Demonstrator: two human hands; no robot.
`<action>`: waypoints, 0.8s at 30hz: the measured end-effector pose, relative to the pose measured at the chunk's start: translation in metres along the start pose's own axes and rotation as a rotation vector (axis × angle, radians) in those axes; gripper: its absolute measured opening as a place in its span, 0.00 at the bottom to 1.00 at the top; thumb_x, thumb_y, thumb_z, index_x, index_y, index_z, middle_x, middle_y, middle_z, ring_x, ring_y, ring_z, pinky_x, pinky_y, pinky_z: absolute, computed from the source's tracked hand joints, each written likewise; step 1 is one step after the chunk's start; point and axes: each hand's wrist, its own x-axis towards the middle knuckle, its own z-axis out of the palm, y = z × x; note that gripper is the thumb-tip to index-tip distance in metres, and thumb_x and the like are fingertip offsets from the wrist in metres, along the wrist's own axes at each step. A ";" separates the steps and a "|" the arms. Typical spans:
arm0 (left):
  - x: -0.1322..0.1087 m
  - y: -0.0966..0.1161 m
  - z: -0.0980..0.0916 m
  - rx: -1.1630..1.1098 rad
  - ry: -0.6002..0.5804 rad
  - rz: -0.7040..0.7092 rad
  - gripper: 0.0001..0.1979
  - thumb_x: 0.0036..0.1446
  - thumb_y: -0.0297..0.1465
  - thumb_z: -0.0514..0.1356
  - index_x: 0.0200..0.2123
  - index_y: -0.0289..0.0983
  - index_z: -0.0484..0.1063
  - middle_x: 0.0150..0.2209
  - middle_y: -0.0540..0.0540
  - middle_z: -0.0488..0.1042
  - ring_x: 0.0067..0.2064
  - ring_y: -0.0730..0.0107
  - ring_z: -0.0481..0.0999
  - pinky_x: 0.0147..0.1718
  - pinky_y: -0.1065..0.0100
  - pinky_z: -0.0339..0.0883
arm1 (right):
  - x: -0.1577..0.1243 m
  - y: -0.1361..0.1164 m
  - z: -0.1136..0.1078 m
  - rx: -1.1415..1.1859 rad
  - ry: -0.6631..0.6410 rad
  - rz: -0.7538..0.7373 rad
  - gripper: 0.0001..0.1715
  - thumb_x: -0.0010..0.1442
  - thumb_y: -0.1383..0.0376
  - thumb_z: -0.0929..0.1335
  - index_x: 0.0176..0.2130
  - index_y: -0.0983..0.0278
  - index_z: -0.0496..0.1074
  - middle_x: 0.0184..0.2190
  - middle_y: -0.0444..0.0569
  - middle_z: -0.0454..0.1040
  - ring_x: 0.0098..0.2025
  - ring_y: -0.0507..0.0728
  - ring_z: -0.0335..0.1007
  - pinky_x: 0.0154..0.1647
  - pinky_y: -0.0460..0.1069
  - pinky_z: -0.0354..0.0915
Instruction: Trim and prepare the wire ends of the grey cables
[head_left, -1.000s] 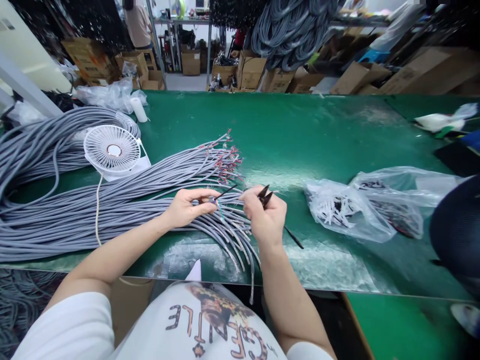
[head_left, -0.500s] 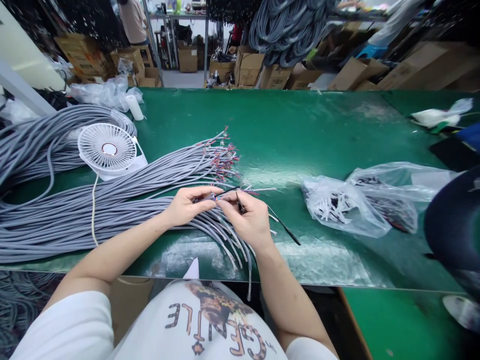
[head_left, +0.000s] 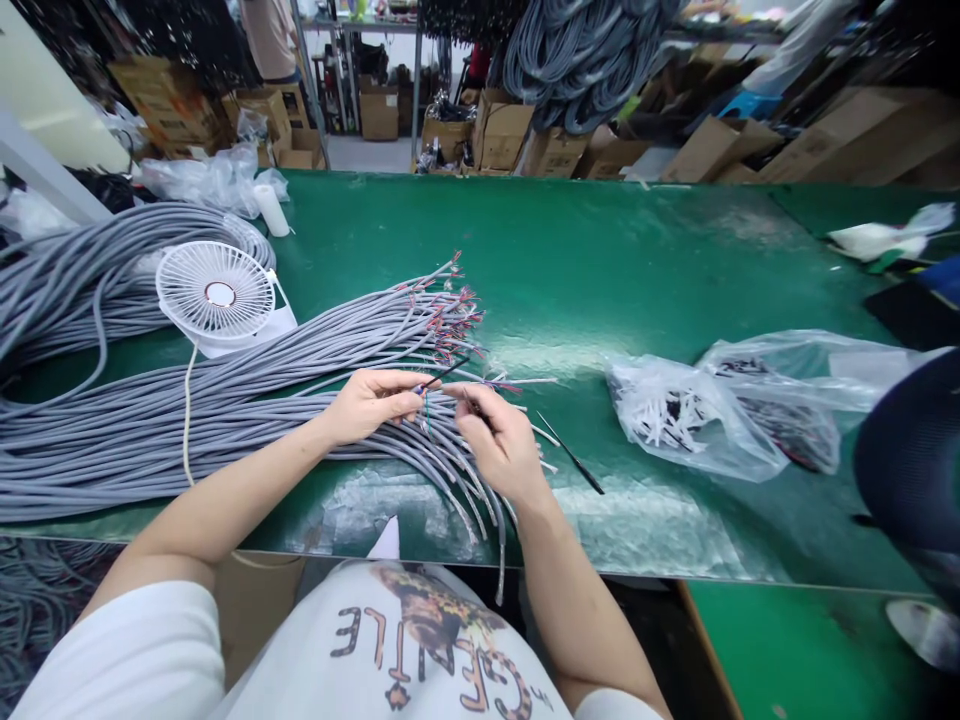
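My left hand (head_left: 375,405) is closed in a pinch on the end of a grey cable, where thin coloured wires (head_left: 426,408) stick out past the fingertips. A thin black strip (head_left: 448,372) points up and right from the same spot. My right hand (head_left: 495,435) is just to the right, thumb and fingers curled together close to those wires; a small dark thing shows between them, too little to name. Under and around both hands lies a bundle of grey cables (head_left: 247,440), with stripped red and blue wire ends (head_left: 457,325) beyond my hands.
A white fan (head_left: 217,292) stands left on the cables, before a cable coil (head_left: 97,270). A thin black rod (head_left: 571,455) lies right of my hand on the green table (head_left: 570,250). Farther right are clear bags of small parts (head_left: 675,415) and a dark rounded object (head_left: 911,450).
My right hand's fingertips have drawn slightly apart from my left hand's. Coloured wires now hang below the left fingertips, and the black strip tilts more steeply.
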 end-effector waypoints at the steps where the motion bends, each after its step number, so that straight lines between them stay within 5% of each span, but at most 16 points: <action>1: 0.000 0.001 0.000 0.000 -0.009 0.000 0.22 0.47 0.41 0.67 0.42 0.31 0.79 0.20 0.48 0.72 0.22 0.78 0.67 0.21 0.77 0.63 | -0.001 -0.001 -0.005 -0.030 0.001 -0.026 0.15 0.62 0.64 0.61 0.47 0.65 0.71 0.36 0.50 0.75 0.35 0.54 0.71 0.37 0.49 0.67; 5: 0.000 0.001 0.000 -0.004 -0.037 -0.010 0.21 0.47 0.41 0.67 0.40 0.30 0.79 0.21 0.49 0.72 0.22 0.78 0.68 0.21 0.76 0.64 | -0.005 -0.001 -0.009 -0.145 -0.020 -0.150 0.20 0.64 0.66 0.61 0.54 0.64 0.67 0.46 0.55 0.75 0.48 0.57 0.72 0.49 0.53 0.67; 12: 0.000 0.001 0.001 -0.031 -0.047 -0.068 0.21 0.43 0.43 0.69 0.34 0.29 0.79 0.21 0.48 0.73 0.22 0.78 0.67 0.22 0.76 0.64 | -0.003 0.004 0.003 -0.165 0.039 -0.327 0.19 0.62 0.70 0.63 0.53 0.64 0.69 0.47 0.56 0.77 0.46 0.57 0.74 0.47 0.53 0.70; 24: 0.000 0.001 0.000 0.123 -0.173 -0.068 0.20 0.47 0.44 0.66 0.22 0.29 0.75 0.20 0.47 0.72 0.22 0.78 0.67 0.22 0.76 0.62 | 0.002 0.000 -0.006 -0.114 -0.111 -0.312 0.15 0.62 0.68 0.64 0.48 0.63 0.73 0.46 0.53 0.78 0.47 0.57 0.75 0.48 0.53 0.70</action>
